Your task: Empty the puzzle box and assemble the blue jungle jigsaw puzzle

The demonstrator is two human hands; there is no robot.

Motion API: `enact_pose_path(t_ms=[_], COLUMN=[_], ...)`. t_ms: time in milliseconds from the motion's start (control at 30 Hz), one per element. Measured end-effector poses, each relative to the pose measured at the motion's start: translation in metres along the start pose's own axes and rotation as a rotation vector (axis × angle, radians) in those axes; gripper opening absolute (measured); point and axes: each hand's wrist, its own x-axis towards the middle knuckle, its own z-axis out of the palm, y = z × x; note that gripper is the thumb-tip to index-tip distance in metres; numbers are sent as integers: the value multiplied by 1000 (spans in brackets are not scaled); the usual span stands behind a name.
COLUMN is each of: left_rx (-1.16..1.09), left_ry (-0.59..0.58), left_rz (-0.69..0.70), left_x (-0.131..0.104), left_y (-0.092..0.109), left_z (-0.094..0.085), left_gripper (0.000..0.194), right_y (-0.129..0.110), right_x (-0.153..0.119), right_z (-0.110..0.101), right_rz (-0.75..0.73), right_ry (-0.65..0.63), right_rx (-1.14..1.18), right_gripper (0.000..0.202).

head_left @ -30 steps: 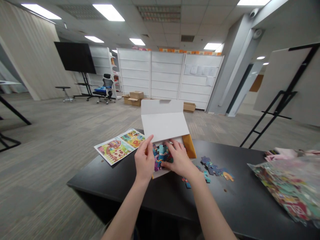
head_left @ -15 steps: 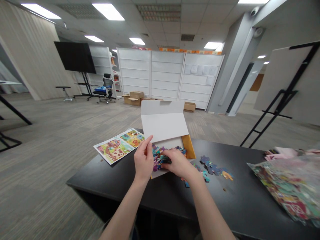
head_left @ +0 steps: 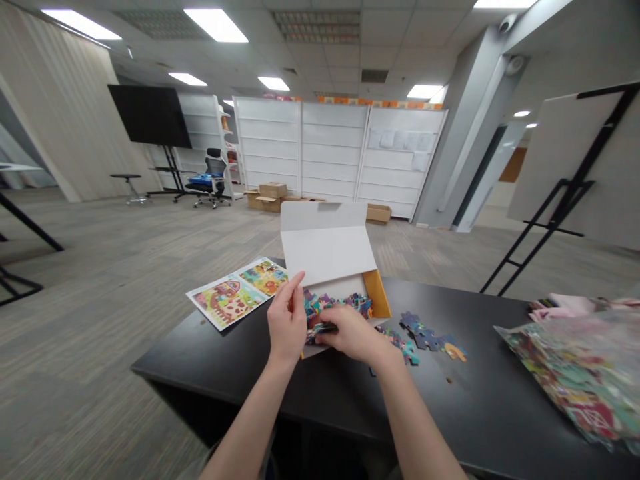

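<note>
A white-lined cardboard box (head_left: 379,293) with yellow outer sides stands on the dark table, its lid (head_left: 327,253) raised at the back. Colourful jigsaw puzzle pieces (head_left: 361,304) fill its bottom. My left hand (head_left: 287,321) is at the box's left side, thumb and fingers pointing up around the wall, which it mostly hides. Inside the box, my right hand (head_left: 347,331) has its thumb and fingers closed on puzzle pieces at the front left. To the right of the box, several loose pieces (head_left: 425,335) lie on the table, some joined or overlapping.
Left of the box lies a printed picture sheet (head_left: 233,295) with farm and animal scenes. A clear plastic bag (head_left: 575,367) of colourful pieces rests on the table (head_left: 480,400) at the right, with pink cloth (head_left: 565,305) behind it. A board on a black stand (head_left: 555,220) rises beyond.
My right hand has shifted slightly left and forward in the box, uncovering more pieces at its right. My left hand stays at the box's left side.
</note>
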Motion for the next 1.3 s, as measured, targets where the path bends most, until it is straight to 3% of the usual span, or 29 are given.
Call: enact_pose_path(t_ms=[133, 300, 400, 533, 600, 733, 900, 1100, 1300], left_rx=[-1, -16, 11, 37, 26, 16, 51, 60, 70], left_ry=[14, 95, 169, 241, 265, 275, 254, 263, 255], left_rz=[-3, -89, -135, -168, -161, -139, -129, -132, -81], left_x=[1, 7, 12, 17, 19, 20, 18, 18, 17], left_y=[-2, -12, -19, -29, -33, -35, -31, -26, -17], left_z=[-1, -8, -13, -18, -19, -19, -20, -21, -18], left_gripper=[34, 36, 37, 39, 40, 39, 39, 39, 38], right_y=[2, 29, 53, 75, 77, 80, 106, 121, 126], right_x=[-3, -32, -57, -84, -92, -103, -123, -128, -127], right_z=[-12, -54, -76, -86, -87, -90, -94, -86, -85], right_rz=[21, 131, 248, 501, 592, 636, 878, 860, 892], right_ry=[120, 416, 417, 367, 298, 91, 211, 141, 165], right_rx=[162, 373, 371, 229, 214, 339, 157, 139, 4], right_gripper=[11, 35, 35, 39, 38, 39, 32, 31, 30])
